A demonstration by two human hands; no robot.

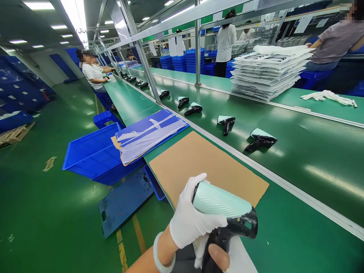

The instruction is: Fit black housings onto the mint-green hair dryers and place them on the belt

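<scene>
My left hand [190, 216], in a white glove, is closed around the back of a mint-green and black handheld device [224, 210]. My right hand [224, 258], gloved with a bare fingertip showing, grips the device's black handle from below. I hold it above the near edge of the green bench, just in front of a brown cardboard sheet [207, 167]. Several more of the same devices lie in a row on the green conveyor belt [313, 159], the nearest one [260, 139] to the right of the cardboard.
Clear plastic bags [150, 134] lie on a blue tray left of the cardboard. Blue crates [93, 155] stand on the floor at the left. A tall stack of bagged parts [267, 72] and white gloves [327, 96] lie beyond the belt. Other workers sit and stand along the line.
</scene>
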